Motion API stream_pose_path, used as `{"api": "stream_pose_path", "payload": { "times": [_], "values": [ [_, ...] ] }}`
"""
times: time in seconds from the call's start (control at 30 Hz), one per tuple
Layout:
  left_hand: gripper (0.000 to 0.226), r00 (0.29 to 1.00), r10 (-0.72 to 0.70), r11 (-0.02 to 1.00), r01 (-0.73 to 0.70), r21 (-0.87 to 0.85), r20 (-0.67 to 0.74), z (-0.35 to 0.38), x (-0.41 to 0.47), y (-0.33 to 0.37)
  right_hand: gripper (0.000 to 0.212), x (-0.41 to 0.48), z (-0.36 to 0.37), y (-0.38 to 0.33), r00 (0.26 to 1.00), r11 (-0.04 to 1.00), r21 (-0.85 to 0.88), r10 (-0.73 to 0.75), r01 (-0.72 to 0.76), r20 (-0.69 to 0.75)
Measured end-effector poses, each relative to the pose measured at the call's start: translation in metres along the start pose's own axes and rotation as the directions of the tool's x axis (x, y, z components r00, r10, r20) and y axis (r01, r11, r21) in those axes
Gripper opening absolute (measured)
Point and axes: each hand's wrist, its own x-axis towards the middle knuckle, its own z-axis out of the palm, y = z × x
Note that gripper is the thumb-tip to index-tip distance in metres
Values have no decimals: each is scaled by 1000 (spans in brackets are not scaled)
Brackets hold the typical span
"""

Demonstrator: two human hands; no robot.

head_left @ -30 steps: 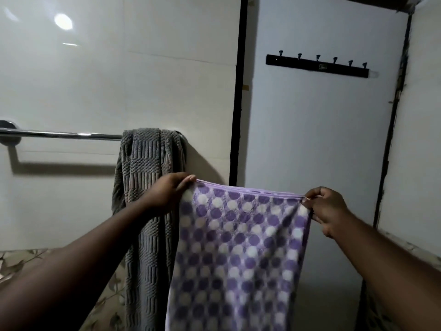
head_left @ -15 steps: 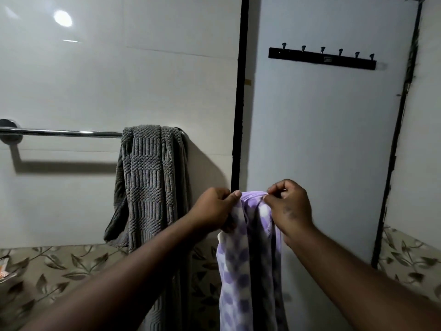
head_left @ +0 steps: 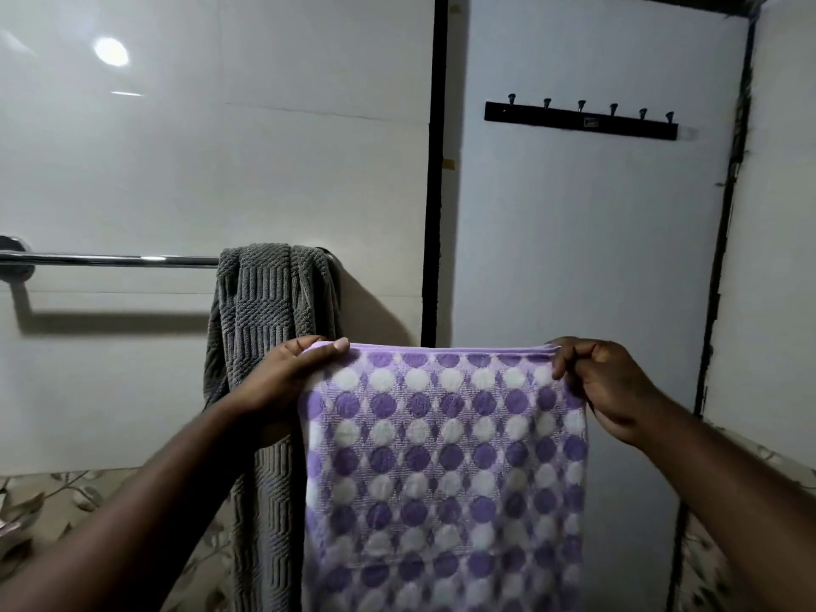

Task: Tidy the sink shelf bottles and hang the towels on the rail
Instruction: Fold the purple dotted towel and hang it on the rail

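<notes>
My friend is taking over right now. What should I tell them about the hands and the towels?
Left hand grips the purple dotted towel at its top left corner; right hand pinches the top right corner. The towel is spread between them, not on the rail.
Done: grey towel hangs bunched at the rail's right end.
Left: drape the purple towel over the bare rail beside it. The bottles are out of view.

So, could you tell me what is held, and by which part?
The spotted towel, by its top corners: left hand on one, right hand on the other.
</notes>
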Motion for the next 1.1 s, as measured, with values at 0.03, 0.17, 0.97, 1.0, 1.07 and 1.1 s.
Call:
{"api": "stream_pose_path", "payload": {
  "times": [0.03,0.17,0.97,1.0,1.07,1.1],
  "values": [
    [27,1000,-29,999,28,-30,-13,-2,0,1,57,0,-1,-2,999,1000,-27,-11,12,49],
    [41,961,-277,956,275,-102,-12,3,1,0,43,-1,8,-5,995,952,-306,38,-9,90],
    [34,990,-53,896,105,432,-130,128,16,-49,20,-38,115,-1,988,945,-327,-41,-10,-149],
    [35,992,-48,888,95,450,-116,129,16,-48,18,-39,112,0,988,954,-300,-45,-1,-148],
    [31,995,-51,872,84,481,-82,132,15,-47,14,-42,107,3,990,967,-253,-57,22,-133],
    [27,996,-56,869,81,487,-66,133,16,-46,12,-44,104,4,992,976,-217,-58,33,-110]
  ]
}}
